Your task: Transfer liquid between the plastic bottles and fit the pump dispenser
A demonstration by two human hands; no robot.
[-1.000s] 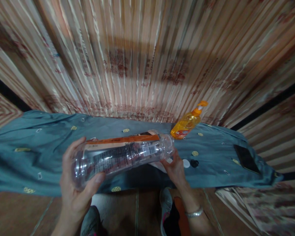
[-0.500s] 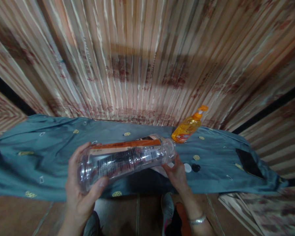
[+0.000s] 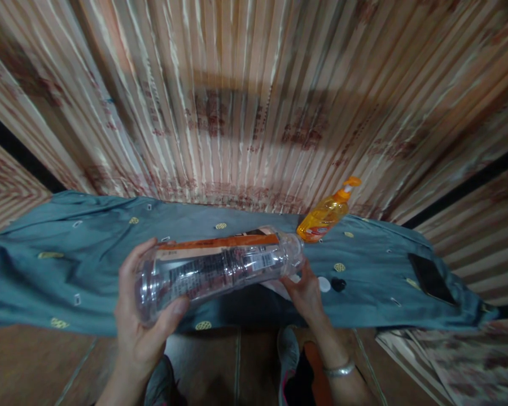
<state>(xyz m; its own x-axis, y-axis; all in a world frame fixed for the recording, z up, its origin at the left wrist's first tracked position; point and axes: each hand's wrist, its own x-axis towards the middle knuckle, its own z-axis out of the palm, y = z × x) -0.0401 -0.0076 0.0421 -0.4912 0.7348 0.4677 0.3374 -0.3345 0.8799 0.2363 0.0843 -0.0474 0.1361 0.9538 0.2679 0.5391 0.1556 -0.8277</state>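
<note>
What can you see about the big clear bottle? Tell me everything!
The clear bottle looks like shiny, see-through plastic. Its label has an orange stripe, dark print and a barcode. It is on its side, slanting a little upward in the picture toward its narrower neck. The left hand grips the wide base; the right hand holds the neck end. The blue-green cloth lies beneath. I can't tell whether anything is inside.

Pump bottle [image 3: 323, 219] and, farther right, phone [image 3: 432, 279] rest on cloth [image 3: 97, 259]; held bottle [image 3: 211, 270] left; curtain [image 3: 237, 152] behind.
</note>
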